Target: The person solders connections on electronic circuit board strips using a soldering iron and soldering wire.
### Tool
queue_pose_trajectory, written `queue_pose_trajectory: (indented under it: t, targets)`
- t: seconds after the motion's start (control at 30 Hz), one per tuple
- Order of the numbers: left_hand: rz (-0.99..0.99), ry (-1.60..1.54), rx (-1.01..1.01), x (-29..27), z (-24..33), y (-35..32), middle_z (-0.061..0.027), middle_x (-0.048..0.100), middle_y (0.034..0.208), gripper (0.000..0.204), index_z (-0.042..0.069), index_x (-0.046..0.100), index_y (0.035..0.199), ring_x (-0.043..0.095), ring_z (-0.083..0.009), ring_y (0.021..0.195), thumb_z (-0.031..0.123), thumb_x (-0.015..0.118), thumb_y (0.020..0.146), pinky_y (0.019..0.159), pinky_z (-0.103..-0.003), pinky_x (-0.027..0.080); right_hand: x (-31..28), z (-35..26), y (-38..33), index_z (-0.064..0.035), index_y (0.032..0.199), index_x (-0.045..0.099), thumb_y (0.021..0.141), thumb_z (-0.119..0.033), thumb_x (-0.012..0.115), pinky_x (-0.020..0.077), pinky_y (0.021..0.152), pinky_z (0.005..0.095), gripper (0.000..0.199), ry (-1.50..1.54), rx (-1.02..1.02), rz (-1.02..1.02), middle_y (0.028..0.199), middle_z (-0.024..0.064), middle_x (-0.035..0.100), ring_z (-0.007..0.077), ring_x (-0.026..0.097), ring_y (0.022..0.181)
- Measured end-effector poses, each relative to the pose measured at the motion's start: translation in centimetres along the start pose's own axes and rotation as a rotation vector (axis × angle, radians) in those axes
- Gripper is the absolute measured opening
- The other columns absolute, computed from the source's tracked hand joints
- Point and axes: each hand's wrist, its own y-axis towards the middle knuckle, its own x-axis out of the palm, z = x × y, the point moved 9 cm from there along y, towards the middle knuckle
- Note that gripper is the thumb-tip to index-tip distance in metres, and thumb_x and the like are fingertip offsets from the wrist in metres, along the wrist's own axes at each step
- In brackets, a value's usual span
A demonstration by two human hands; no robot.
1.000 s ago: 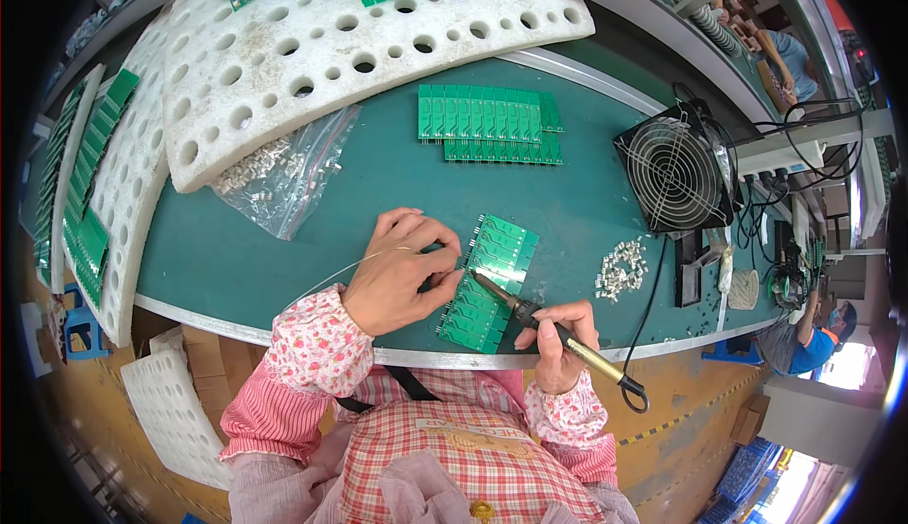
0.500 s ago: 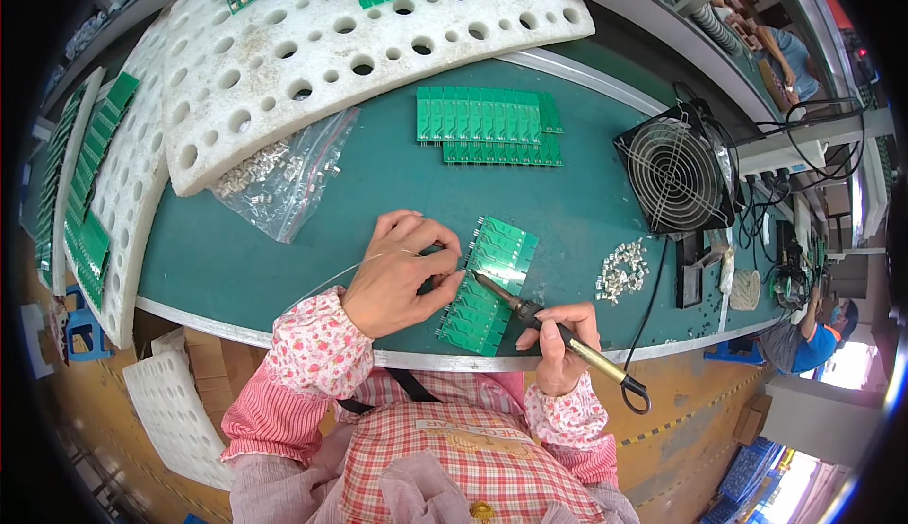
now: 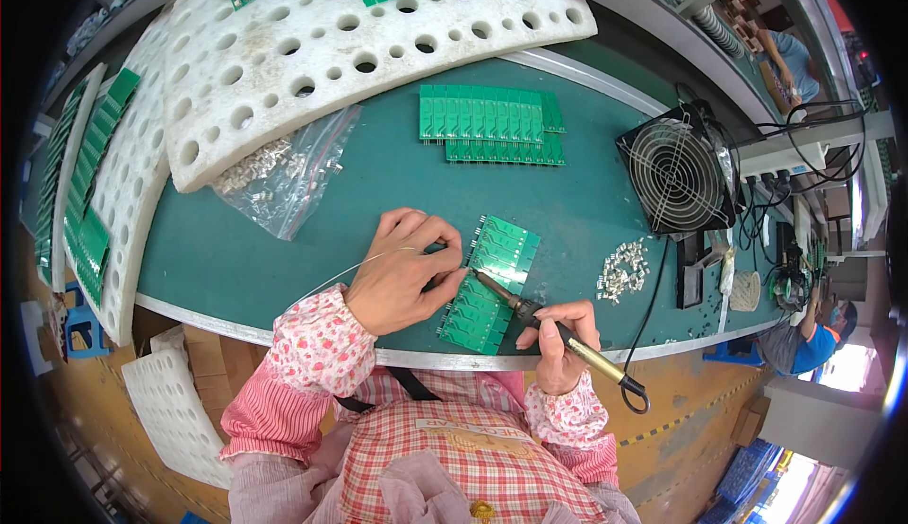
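Note:
A green circuit board panel lies tilted near the table's front edge, with pins along its left side. Closed in a pinch, my left hand holds a thin solder wire that trails back over the wrist; its fingertips are at the board's left edge. My right hand is closed around a soldering iron with a dark and gold handle. The iron's tip meets the board's pin row close to my left fingertips. Whether the wire touches the tip is too small to tell.
Stacked green panels lie beyond my hands. A plastic bag of small white parts sits by a holed foam board bearing more panels. To the right are loose white connectors, a fan and the iron's cord.
Both hands, the iron and the board stay almost in place. The whole view has shifted very slightly.

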Motion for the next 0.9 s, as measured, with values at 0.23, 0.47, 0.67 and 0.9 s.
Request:
queue_pose_trajectory:
  t: [0.23, 0.47, 0.67, 0.9]
  targets:
    - [-0.008, 0.021, 0.011, 0.0, 0.1, -0.2, -0.0007, 0.058, 0.096, 0.015, 0.009, 0.057, 0.069, 0.053, -0.0237, 0.094, 0.012, 0.069, 0.077, 0.093, -0.040, 0.034, 0.2, -0.2, 0.1, 0.0017, 0.095, 0.054, 0.091, -0.011, 0.058, 0.0504, 0.053, 0.0243, 0.014, -0.020, -0.002, -0.021, 0.064, 0.0095, 0.065, 0.0121, 0.063, 0.055]
    - [-0.076, -0.047, -0.073, -0.5, 1.5, -2.0, -0.0055, 0.054, 0.103, 0.043, 0.008, 0.050, 0.076, 0.051, -0.0286, 0.104, 0.031, 0.085, 0.064, 0.099, -0.044, 0.033, -1.1, 0.4, -0.9, 0.0019, 0.096, 0.053, 0.091, -0.010, 0.056, 0.0513, 0.054, 0.0252, 0.013, 0.051, 0.008, 0.090, 0.069, 0.0101, 0.064, 0.0133, 0.063, 0.057]
    - [-0.107, 0.045, -0.051, 0.4, 2.3, -2.3, -0.0079, 0.051, 0.108, 0.053, 0.009, 0.049, 0.080, 0.048, -0.0315, 0.108, 0.035, 0.088, 0.057, 0.100, -0.048, 0.033, -2.5, -0.4, -1.3, 0.0021, 0.097, 0.051, 0.092, -0.011, 0.056, 0.0533, 0.055, 0.0274, 0.015, 0.083, -0.061, 0.136, 0.075, 0.0118, 0.062, 0.0146, 0.063, 0.059]
    - [-0.041, 0.092, 0.049, -0.1, 4.8, -0.9, -0.0086, 0.055, 0.103, 0.029, 0.006, 0.053, 0.083, 0.053, -0.0297, 0.097, 0.022, 0.075, 0.072, 0.091, -0.045, 0.037, -1.0, -3.8, -0.4, 0.0029, 0.098, 0.065, 0.082, -0.002, 0.065, 0.0492, 0.053, 0.0288, 0.017, -0.252, -0.489, 0.007, 0.073, 0.0100, 0.062, 0.0198, 0.061, 0.057]
